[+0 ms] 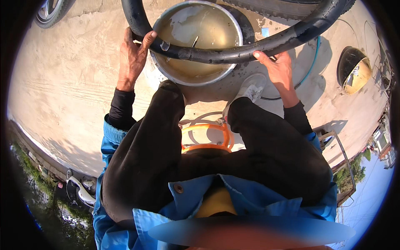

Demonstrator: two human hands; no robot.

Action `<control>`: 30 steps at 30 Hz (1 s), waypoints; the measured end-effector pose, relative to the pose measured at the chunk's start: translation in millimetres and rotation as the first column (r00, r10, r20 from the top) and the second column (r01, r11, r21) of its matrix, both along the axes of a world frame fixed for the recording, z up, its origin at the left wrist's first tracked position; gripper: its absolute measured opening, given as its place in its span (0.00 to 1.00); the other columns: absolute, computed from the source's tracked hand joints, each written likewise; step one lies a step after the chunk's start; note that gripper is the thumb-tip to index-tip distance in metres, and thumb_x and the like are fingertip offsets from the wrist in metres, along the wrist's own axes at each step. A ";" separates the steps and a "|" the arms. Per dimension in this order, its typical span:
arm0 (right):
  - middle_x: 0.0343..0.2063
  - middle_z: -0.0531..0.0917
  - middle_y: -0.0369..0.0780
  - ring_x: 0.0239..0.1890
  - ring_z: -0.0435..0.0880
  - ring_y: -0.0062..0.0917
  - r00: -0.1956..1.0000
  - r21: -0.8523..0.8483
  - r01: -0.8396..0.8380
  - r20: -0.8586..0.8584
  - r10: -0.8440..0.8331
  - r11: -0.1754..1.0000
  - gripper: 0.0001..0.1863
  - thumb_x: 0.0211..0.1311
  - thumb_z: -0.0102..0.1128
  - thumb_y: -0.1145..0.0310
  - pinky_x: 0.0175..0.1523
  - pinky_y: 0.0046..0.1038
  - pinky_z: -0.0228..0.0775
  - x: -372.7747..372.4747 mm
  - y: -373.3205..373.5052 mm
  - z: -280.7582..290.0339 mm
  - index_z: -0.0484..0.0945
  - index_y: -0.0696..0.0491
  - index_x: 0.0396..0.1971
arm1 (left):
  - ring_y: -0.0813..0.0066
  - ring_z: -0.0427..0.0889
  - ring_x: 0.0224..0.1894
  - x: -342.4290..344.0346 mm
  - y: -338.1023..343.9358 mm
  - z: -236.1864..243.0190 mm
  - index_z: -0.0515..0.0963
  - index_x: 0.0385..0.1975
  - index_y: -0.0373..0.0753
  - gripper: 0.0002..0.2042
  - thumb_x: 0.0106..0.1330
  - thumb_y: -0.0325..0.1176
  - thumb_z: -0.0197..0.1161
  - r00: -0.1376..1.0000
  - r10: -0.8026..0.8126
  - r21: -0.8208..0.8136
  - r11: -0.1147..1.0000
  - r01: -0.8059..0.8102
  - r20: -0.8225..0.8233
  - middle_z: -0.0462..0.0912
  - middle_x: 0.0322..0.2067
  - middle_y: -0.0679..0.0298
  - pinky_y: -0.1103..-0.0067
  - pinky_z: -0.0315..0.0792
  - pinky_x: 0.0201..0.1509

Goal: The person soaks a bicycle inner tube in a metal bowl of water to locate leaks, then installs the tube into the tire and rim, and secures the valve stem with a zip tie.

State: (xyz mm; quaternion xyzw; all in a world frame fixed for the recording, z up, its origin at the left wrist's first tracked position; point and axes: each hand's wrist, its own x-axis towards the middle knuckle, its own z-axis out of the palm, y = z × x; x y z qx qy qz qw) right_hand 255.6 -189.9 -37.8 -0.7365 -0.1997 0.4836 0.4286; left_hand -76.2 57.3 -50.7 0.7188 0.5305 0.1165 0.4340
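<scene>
- Holding the wet-looking black tube (208,54) up is the step in hand, it seems; the tube looks rounded and full.
- How much is done or left cannot be told: no repair shows on the visible stretch, and part runs out of view.
- The tube spans the metal basin (200,83) of murky water (214,29); whether it touches the rim is unclear.
- Both hands, well apart, grip it: left hand (135,56) at the left bend, right hand (278,68) beyond the basin's right side, thumbs uppermost.
</scene>
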 end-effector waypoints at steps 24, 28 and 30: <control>0.42 0.88 0.42 0.45 0.87 0.32 0.974 -0.027 -0.105 0.199 0.108 0.994 0.22 0.56 0.81 0.69 0.54 0.35 0.79 -50.6 31.6 -43.8 0.81 0.57 0.47 | 0.46 0.81 0.48 -0.2 -3.2 -41.0 0.71 0.55 0.33 0.30 0.64 0.45 0.77 0.945 -0.254 0.148 0.946 0.287 -0.207 0.78 0.47 0.50 0.61 0.77 0.51; 0.42 0.87 0.44 0.46 0.87 0.35 0.946 -0.034 -0.110 0.304 0.115 0.993 0.21 0.56 0.81 0.68 0.55 0.37 0.78 -52.6 32.9 -49.5 0.82 0.58 0.46 | 0.46 0.81 0.48 -0.4 -4.2 -48.8 0.71 0.54 0.33 0.30 0.64 0.47 0.77 0.934 -0.269 0.243 0.914 0.325 -0.237 0.78 0.45 0.50 0.62 0.77 0.50; 0.43 0.87 0.44 0.47 0.87 0.36 0.936 -0.054 -0.119 0.328 0.131 0.991 0.22 0.56 0.81 0.68 0.56 0.39 0.78 -52.8 32.4 -55.5 0.81 0.58 0.47 | 0.47 0.81 0.48 0.0 -5.0 -52.2 0.71 0.54 0.33 0.30 0.64 0.47 0.77 0.928 -0.276 0.251 0.907 0.338 -0.251 0.78 0.45 0.50 0.62 0.77 0.50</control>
